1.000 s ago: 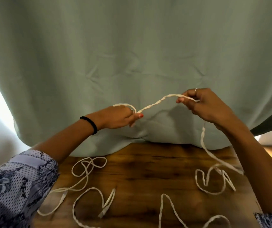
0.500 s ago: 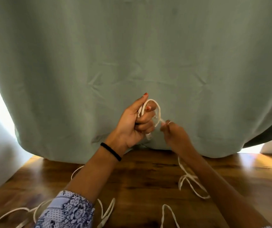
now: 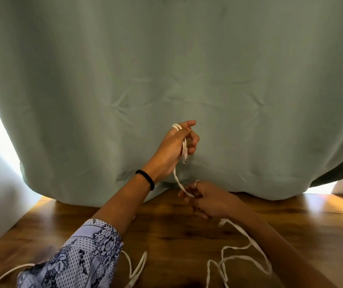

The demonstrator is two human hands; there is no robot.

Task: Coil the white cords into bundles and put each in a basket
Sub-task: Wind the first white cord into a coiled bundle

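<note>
No legible text anywhere.

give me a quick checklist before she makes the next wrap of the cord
1. Coil seated on left hand: ok, loops of white cord sit round the fingers.
2. Right hand has the feed strand: ok, pinched below the left hand.
3. Strand between hands free of snags: ok, a single twisted run.
4. Slack on the wooden floor tangle-free: cannot tell, loops overlap by the right forearm.
5. Other cord kept separate: cannot tell.
6. Basket within reach: cannot tell, none in view.
</note>
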